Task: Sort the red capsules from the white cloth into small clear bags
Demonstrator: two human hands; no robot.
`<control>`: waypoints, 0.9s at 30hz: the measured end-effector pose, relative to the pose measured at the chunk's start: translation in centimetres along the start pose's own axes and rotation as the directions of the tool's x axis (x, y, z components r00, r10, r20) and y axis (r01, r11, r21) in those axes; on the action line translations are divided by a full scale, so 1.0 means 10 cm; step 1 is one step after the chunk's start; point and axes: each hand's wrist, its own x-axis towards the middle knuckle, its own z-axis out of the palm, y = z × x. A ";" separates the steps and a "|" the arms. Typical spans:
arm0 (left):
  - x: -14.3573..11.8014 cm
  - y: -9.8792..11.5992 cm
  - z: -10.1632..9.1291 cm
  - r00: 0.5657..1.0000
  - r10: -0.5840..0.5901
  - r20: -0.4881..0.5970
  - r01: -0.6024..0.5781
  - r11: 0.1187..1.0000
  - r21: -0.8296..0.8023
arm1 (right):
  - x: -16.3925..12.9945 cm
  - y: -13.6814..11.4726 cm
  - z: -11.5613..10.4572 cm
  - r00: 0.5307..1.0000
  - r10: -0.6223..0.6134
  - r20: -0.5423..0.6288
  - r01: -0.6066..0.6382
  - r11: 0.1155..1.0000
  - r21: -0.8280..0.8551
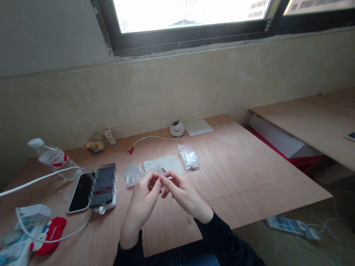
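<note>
My left hand (143,197) and my right hand (183,190) meet above the near middle of the table, with thumbs and fingertips pinched together. A small piece lies between the fingertips, mostly hidden, and I cannot make out its kind. Just beyond the hands lies a white sheet (172,162), partly covered by them. To its left is a clear plastic bag (132,174). A clear zip bag (188,156) with small parts inside lies to its right.
Farther back stand a white dome camera (177,128) with a cable and a flat white box (198,127). On the left are a water bottle (55,159), a black-screened phone (81,194), a second phone (103,187), a red case (51,234) and a power strip (18,250).
</note>
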 end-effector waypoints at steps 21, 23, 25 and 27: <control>-0.02 -0.07 -0.02 0.998 0.041 0.048 -0.049 0.986 0.162 | 0.06 0.20 -0.11 0.992 -0.116 -0.047 0.103 0.970 -0.219; -0.02 -0.07 -0.01 0.998 0.035 0.048 -0.042 0.987 0.155 | 0.06 0.20 -0.11 0.991 -0.128 -0.045 0.112 0.961 -0.253; 0.00 -0.08 0.00 0.999 0.025 0.040 -0.030 0.989 0.144 | 0.05 0.19 -0.10 0.988 -0.148 -0.047 0.129 0.951 -0.282; 0.01 -0.09 0.02 1.000 0.016 0.021 -0.019 0.991 0.129 | 0.04 0.18 -0.09 0.983 -0.175 -0.058 0.150 0.942 -0.301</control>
